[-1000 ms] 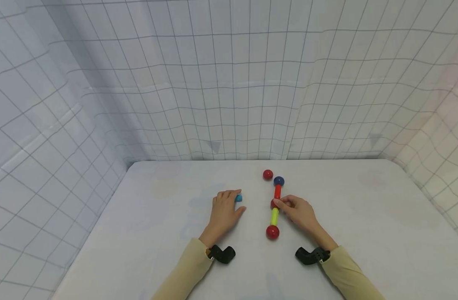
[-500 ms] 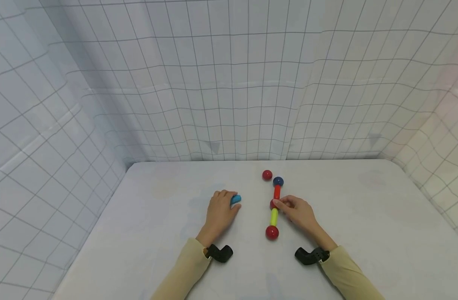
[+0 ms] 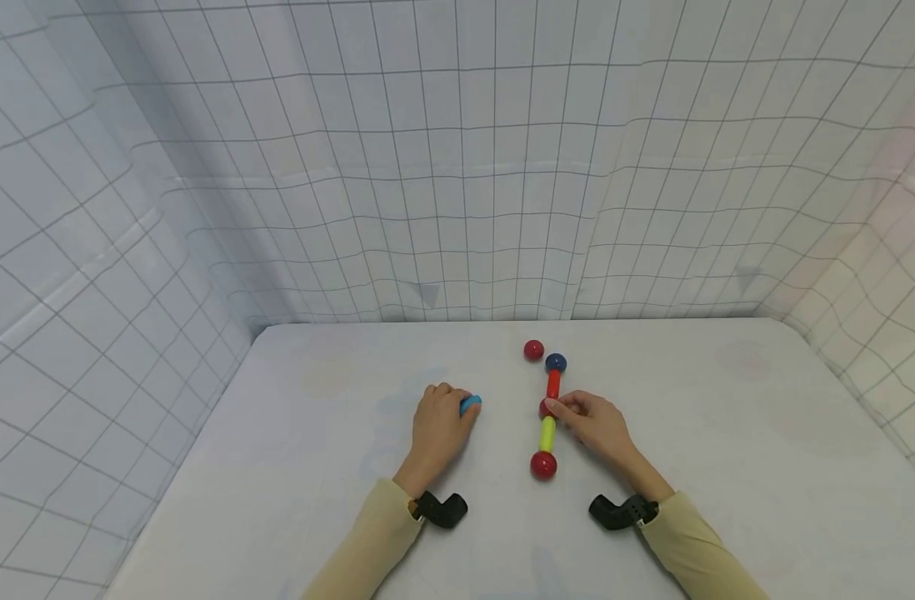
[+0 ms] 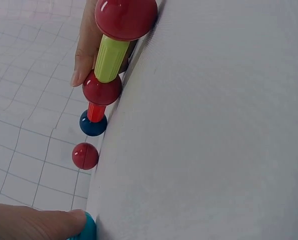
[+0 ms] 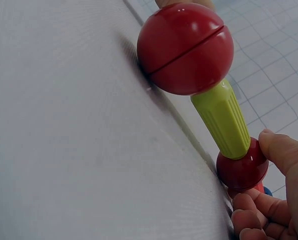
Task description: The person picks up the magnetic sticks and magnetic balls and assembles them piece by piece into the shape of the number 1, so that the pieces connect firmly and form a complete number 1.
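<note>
My right hand pinches the middle red ball of a straight chain on the table. A ribbed yellow-green rod joins that ball to a red ball at the near end. On its far side a red rod leads to a dark blue ball. To the left, my left hand holds a blue rod between thumb and fingers, low over the table. Its thumb lies along the rod in the left wrist view, and the fingers are partly hidden there.
A loose red ball lies beside the dark blue ball, toward the back edge of the white table. Grid-patterned white curtains hang behind the table and at both sides. Each wrist wears a black camera mount.
My left hand has drawn slightly left with the blue rod and its thumb has closed onto it; the rod has turned a little. The right hand and the chain stay nearly still.
</note>
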Tool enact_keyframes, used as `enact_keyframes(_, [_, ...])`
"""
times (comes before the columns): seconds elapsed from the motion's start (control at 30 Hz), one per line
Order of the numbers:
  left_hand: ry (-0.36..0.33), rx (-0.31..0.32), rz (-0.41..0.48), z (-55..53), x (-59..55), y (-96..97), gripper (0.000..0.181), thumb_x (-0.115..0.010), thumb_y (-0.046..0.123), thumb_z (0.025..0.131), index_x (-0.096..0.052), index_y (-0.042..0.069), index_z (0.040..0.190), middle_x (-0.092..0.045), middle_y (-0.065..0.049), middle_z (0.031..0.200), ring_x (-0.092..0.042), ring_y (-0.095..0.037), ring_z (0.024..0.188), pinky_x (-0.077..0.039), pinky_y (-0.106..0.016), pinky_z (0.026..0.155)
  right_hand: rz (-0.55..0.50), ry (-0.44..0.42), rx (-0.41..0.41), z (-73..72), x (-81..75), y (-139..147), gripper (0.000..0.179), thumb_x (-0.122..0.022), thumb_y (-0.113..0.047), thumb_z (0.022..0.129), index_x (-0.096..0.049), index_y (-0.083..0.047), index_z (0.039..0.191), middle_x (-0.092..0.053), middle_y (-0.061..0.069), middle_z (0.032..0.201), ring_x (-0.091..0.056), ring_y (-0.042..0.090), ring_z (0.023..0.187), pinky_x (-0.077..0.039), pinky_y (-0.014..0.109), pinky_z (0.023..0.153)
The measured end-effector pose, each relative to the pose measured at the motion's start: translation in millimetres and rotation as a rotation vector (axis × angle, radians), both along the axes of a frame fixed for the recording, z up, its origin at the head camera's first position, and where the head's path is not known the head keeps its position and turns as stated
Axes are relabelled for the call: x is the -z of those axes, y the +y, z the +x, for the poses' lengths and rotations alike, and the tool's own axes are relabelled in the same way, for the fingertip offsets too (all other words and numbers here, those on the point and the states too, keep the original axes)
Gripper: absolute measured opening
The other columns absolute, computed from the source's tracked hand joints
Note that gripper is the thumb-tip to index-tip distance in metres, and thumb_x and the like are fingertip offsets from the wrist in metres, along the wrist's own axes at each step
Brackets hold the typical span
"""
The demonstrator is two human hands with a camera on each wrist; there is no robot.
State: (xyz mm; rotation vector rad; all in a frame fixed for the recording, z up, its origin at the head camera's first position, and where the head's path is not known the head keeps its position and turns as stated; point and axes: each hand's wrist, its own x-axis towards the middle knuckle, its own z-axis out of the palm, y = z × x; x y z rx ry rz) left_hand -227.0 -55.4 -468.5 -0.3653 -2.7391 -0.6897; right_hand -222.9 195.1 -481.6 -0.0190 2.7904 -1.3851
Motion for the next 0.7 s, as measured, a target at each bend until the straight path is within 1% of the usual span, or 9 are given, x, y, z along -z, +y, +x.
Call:
enact_keyframes(0.17, [-0.02, -0.002, 0.009, 0.9, 0.4, 1.6, 0.024, -0.069, 0.023, 0.088, -0.072, 0.002, 0.1, -0.06, -0.008, 0.087, -0.051, -0.023, 0.079, -0.045, -0.034, 0.07, -0.002, 0.005, -0.004, -0.3, 0.8, 0.4, 0.044, -0.065, -0.051, 0.085, -0.068, -0.009, 0.099, -0.054, -0.001, 0.066, -0.05, 0.016, 0.054, -0.035, 0.027, 0.051])
enact_keyframes(0.3, [-0.047, 0.001, 0.02, 2.7, -0.8, 2.9, 0.022, -0.069, 0.021, 0.088, -0.071, 0.002, 0.1, -0.06, -0.008, 0.088, -0.051, -0.023, 0.082, -0.045, -0.034, 0.072, -0.005, 0.009, -0.01, 0.1, 0.6, 0.5, 0.042, -0.065, -0.049, 0.086, -0.068, -0.009, 0.098, -0.054, -0.001, 0.066, -0.05, 0.016, 0.054, -0.035, 0.027, 0.051])
enact_keyframes(0.53, [-0.111, 0.025, 0.05, 8.3, -7.6, 3.9, 0.019, -0.069, 0.014, 0.087, -0.07, 0.001, 0.1, -0.057, -0.008, 0.089, -0.052, -0.023, 0.084, -0.047, -0.035, 0.072, 0.006, 0.011, -0.009, 0.5, -0.5, 0.3, 0.042, -0.065, -0.049, 0.086, -0.067, -0.009, 0.098, -0.053, -0.001, 0.065, -0.05, 0.016, 0.054, -0.034, 0.027, 0.052])
enact_keyframes(0.7, [-0.135, 0.041, 0.047, 11.6, -11.1, 2.8, 0.018, -0.071, 0.012, 0.085, -0.07, 0.002, 0.1, -0.058, -0.007, 0.088, -0.053, -0.023, 0.083, -0.047, -0.034, 0.071, 0.002, 0.025, -0.008, 0.2, 0.0, -0.1, 0.041, -0.065, -0.048, 0.087, -0.067, -0.009, 0.097, -0.054, -0.001, 0.065, -0.05, 0.015, 0.054, -0.034, 0.026, 0.051])
